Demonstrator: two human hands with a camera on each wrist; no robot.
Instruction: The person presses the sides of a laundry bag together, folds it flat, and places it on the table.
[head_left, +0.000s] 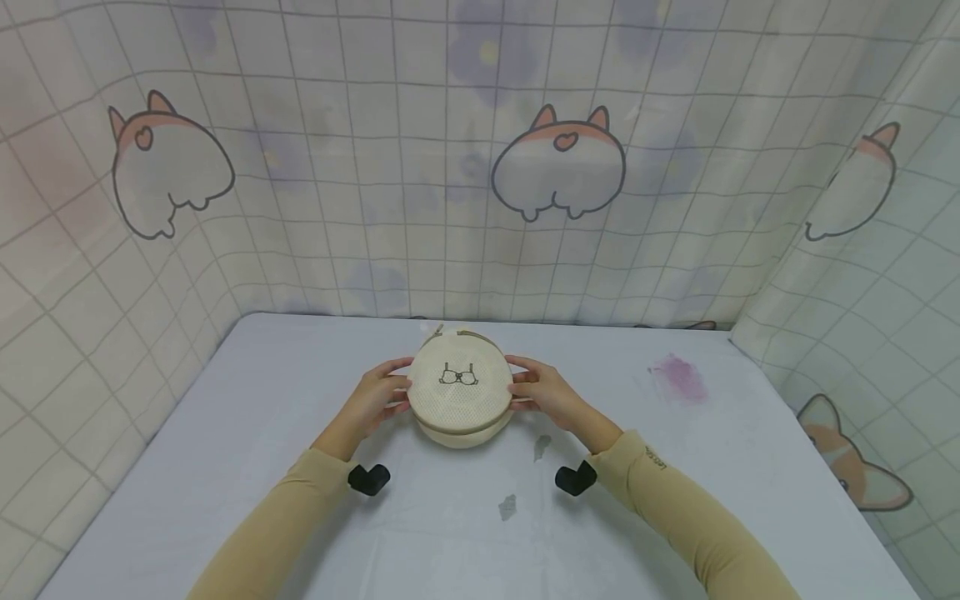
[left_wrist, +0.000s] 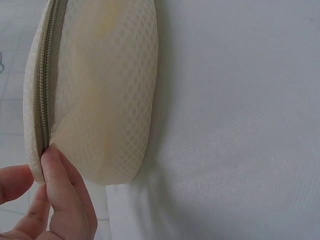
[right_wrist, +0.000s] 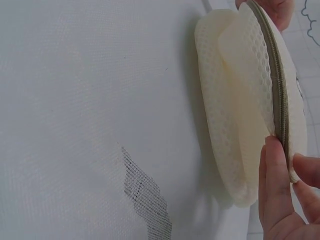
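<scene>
A round cream mesh bag (head_left: 459, 396) with a small black line drawing on its lid lies on the white table, its lid side up. My left hand (head_left: 375, 400) pinches the lid's zippered rim at the left; in the left wrist view the fingertips (left_wrist: 51, 152) lie against the zipper edge of the bag (left_wrist: 117, 100). My right hand (head_left: 547, 390) pinches the rim at the right; the right wrist view shows the fingers (right_wrist: 276, 175) and thumb at the zipper of the bag (right_wrist: 225, 110), whose soft side is creased below.
The white table (head_left: 465, 533) has a pink stain (head_left: 681, 377) at the right and two grey patches (head_left: 507, 507) near the bag. A grid-patterned curtain (head_left: 442, 167) with cartoon animals stands behind and at both sides. Black wrist devices (head_left: 369, 480) sit under the sleeves.
</scene>
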